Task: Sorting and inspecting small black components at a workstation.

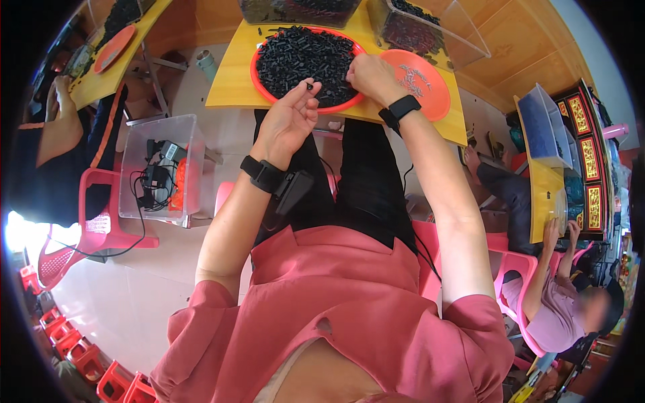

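Note:
A round red tray (254,75) heaped with small black plastic pieces (302,57) sits on the yellow table in front of me. At its near edge my left hand (290,119) is turned palm up, with one small black piece (310,86) pinched between thumb and fingertips. My right hand (373,78) is closed over the tray's right side, its fingertips at the black pieces; whatever they pinch is hidden. Beside that hand lies an orange-red plate (437,94) with small pale silvery pieces (413,80) scattered on it.
Clear bins (463,37) with black pieces stand at the table's (232,91) back. A clear box (160,208) with cables and a pink chair (87,232) are on my left. Co-workers sit at tables on both sides; one person's hands (561,232) show at right.

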`<state>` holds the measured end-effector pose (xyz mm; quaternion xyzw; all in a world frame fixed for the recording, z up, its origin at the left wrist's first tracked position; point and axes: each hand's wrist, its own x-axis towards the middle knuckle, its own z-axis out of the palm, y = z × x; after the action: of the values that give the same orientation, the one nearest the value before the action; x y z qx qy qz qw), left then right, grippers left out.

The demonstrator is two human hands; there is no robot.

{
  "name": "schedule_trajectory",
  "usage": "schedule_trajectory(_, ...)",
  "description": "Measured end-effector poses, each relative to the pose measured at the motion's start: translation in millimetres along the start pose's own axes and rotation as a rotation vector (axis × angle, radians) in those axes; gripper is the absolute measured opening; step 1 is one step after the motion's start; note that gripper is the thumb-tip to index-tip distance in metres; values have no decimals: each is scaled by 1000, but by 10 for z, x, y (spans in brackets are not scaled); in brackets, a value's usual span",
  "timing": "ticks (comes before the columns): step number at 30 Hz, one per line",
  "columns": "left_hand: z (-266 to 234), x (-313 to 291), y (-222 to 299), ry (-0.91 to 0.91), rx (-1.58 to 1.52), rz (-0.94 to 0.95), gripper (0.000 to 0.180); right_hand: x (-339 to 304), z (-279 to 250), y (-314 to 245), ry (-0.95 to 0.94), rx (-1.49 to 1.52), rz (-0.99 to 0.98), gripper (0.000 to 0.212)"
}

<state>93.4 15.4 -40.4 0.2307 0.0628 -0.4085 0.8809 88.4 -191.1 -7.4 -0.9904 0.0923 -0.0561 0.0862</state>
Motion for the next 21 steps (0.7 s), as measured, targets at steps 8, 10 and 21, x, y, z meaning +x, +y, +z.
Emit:
schedule_trajectory(8, -1, -13, -11, -1, 27, 10, 18, 81, -207, -271, -82, -141, 46, 22)
schedule_trajectory(10, -9, -17, -7, 1, 28, 12, 18, 98, -219, -276, -122, -168, 5, 24)
schedule_trajectory(21, 4, -13, -8, -3, 40, 19, 17, 12, -62, -177, 15, -161, -156, 15)
